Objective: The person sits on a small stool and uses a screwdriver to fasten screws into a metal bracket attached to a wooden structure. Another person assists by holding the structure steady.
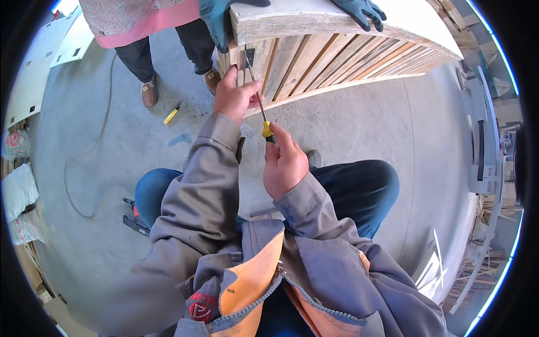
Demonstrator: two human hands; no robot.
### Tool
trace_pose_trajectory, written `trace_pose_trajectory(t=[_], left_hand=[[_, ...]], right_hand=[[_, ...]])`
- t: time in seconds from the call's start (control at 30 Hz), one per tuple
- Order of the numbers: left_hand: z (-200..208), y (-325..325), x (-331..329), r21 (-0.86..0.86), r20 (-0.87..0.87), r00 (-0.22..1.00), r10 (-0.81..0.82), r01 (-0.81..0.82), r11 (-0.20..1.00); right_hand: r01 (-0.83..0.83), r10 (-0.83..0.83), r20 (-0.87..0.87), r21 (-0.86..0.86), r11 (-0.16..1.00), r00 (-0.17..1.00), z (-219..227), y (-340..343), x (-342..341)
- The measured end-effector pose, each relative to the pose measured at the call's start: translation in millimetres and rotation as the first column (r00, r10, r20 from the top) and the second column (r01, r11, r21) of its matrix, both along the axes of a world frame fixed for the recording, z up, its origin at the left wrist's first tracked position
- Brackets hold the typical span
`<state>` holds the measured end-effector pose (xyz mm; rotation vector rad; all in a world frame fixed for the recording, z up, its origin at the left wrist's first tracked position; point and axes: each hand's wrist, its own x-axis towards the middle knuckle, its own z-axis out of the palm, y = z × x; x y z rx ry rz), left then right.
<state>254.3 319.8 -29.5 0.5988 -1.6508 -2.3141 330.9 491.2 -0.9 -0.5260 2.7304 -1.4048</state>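
Note:
My right hand [285, 164] is closed round the yellow-and-black handle of a screwdriver [266, 130]. Its long metal shaft points up and away, the tip by a small black plate [249, 58] at the near left corner of a slatted wooden frame [314, 62]. My left hand [237, 96] grips that corner from below, one finger up along the wood and others beside the shaft; the undersides of the fingers are hidden. Another person's gloved hands rest on the frame, one glove [215, 19] at its left corner, the other glove [362, 11] on its top edge.
A second yellow-handled tool [171, 115] lies on the concrete floor [359, 123] near the other person's shoes [149, 94]. A cord [103, 126] runs down the left to a dark power tool [135, 226] beside my left knee. Stacked wood [494, 264] lines the right side.

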Motion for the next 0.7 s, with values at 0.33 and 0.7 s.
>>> trace_pose_trajectory(t=[0.33, 0.7], left_hand=[[-4.5, 1.1, 1.8, 0.127, -0.046, 0.999, 0.023, -0.017, 0.992], [1.3, 7.6, -7.5, 0.102, -0.037, 0.995, 0.093, -0.088, 0.991]], right_hand=[[0.458, 0.334, 0.793, -0.579, 0.674, 0.51, 7.6, -2.9, -5.8], [0.402, 0.327, 0.792, -0.561, 0.724, 0.516, 13.5, 9.2, -15.8]])
